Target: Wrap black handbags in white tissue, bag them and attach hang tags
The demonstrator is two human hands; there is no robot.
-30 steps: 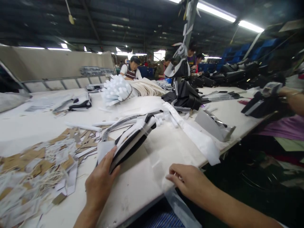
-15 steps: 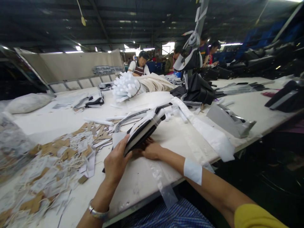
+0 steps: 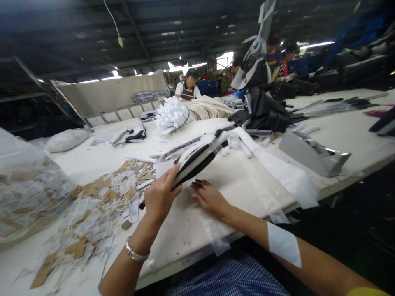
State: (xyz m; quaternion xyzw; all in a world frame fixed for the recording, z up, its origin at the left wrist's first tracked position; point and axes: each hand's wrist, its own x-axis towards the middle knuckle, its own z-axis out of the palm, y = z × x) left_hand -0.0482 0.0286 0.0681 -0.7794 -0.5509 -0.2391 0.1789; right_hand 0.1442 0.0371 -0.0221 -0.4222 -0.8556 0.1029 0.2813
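My left hand [image 3: 162, 191] is closed around the near end of a long, layered black-and-white piece [image 3: 199, 160], which slants up and away over the table; its exact kind is unclear. A pale band or clear strip crosses it near the far end. Below and to the right of it, my right hand [image 3: 211, 198] has its fingers stretched out over the white tabletop [image 3: 247, 181], holding nothing. A pile of paper tags with strings [image 3: 108, 197], white and brown, spreads to the left of my left hand.
A clear bag of tags [image 3: 31, 189] stands at far left. Beyond lie a bundle of white rolls [image 3: 171, 115] and black fabric [image 3: 268, 115]. A grey tape dispenser [image 3: 311, 152] sits near the right edge. Across the table, a person [image 3: 189, 85] is bent over.
My right hand has come out from under the layered piece and now lies apart from it, fingers extended. My left hand still grips the piece. The view has shifted left.
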